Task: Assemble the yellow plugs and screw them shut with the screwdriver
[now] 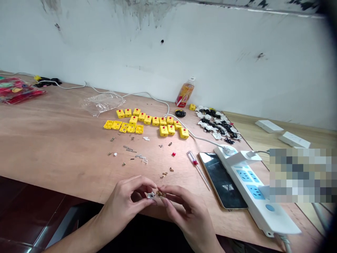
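My left hand [126,202] pinches a small white plastic part [151,195] at the table's near edge. My right hand [181,207] pinches a small brass piece [160,193] right against that white part; the two hands meet fingertip to fingertip. Just beyond them lie loose brass and metal bits [137,154] scattered on the wooden table [58,140]. Farther back stand several yellow boxes with red buttons [152,121], some open yellow shells [123,126] to their left, and a tiny red cap [173,154].
A screwdriver [197,168], a phone [222,179] and a white power strip [252,189] lie to the right. A pile of black and white parts [218,124], a bottle [185,93], a plastic bag [102,102] and a white cable [147,95] sit farther back.
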Action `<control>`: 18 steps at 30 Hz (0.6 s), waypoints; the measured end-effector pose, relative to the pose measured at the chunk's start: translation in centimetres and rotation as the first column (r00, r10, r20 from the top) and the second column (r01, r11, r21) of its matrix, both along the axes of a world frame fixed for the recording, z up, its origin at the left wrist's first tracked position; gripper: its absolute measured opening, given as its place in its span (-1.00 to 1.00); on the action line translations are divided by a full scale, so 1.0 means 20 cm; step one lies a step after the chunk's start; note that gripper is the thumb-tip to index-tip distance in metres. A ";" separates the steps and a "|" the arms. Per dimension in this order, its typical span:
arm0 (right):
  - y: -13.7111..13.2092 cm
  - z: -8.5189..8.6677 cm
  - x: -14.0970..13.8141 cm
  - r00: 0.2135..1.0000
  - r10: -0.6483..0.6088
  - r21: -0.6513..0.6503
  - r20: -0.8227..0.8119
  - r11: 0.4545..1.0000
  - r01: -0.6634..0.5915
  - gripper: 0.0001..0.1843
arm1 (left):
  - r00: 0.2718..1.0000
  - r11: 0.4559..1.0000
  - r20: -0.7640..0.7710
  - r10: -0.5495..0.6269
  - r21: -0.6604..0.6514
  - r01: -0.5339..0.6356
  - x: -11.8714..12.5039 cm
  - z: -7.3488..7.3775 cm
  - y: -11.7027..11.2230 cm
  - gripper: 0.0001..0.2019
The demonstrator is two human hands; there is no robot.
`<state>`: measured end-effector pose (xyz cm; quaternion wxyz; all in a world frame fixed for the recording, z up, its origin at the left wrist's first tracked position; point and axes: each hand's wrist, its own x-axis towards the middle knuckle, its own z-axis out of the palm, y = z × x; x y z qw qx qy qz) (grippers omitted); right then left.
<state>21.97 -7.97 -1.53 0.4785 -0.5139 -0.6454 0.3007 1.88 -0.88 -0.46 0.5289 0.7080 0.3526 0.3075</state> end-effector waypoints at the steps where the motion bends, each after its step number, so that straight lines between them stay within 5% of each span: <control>1: 0.00 0.01 0.00 0.999 -0.003 0.017 -0.034 1.000 0.003 -0.75 | 1.000 1.000 0.003 0.010 -0.002 -0.010 0.01 0.00 0.00 -0.88; 11: 0.00 0.07 0.00 0.960 -0.117 0.161 -0.255 0.974 0.162 -0.77 | 0.998 0.997 0.065 0.015 -0.080 -0.009 0.06 -0.02 -0.01 -0.73; 14: -0.01 0.08 0.02 0.959 -0.182 0.213 -0.217 0.950 0.229 -0.87 | 0.996 0.996 0.086 0.007 -0.092 0.001 0.08 -0.01 -0.01 -0.72; 18: 0.00 0.08 0.06 0.991 -0.137 0.269 0.008 0.954 0.130 -0.84 | 0.993 0.998 0.112 -0.023 -0.054 0.029 0.11 0.00 -0.01 -0.72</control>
